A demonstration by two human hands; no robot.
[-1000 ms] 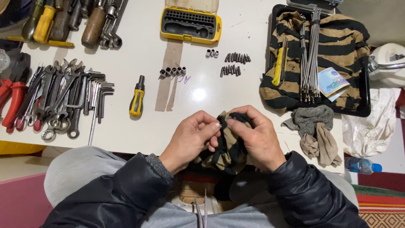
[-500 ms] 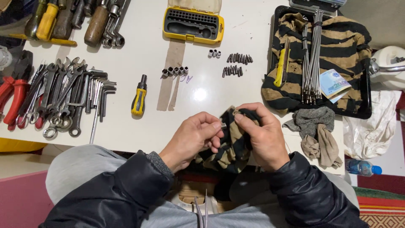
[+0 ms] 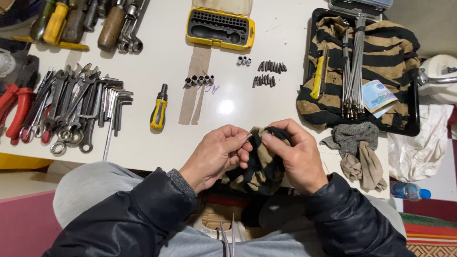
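My left hand (image 3: 216,154) pinches a small metal bit (image 3: 248,135) between thumb and fingertips at the table's near edge. My right hand (image 3: 295,154) grips a black-and-tan striped rag (image 3: 259,166), bunched around the bit's far end. Both hands meet over my lap. On the white table (image 3: 143,143) beyond them lie two rows of dark screwdriver bits (image 3: 269,74), a row of small sockets (image 3: 199,80) and three loose sockets (image 3: 243,61). A yellow-and-black bit driver (image 3: 158,112) lies to the left.
An open yellow bit case (image 3: 220,28) sits at the back. Wrenches and hex keys (image 3: 81,107) and red pliers (image 3: 16,112) fill the left. A black tray (image 3: 414,119) on the right holds a striped cloth and metal spokes. A grey rag (image 3: 359,152) and bottle (image 3: 409,191) lie nearby.
My hands have shifted slightly; the rag has turned around the bit in my fingers. The tools on the table have not moved.
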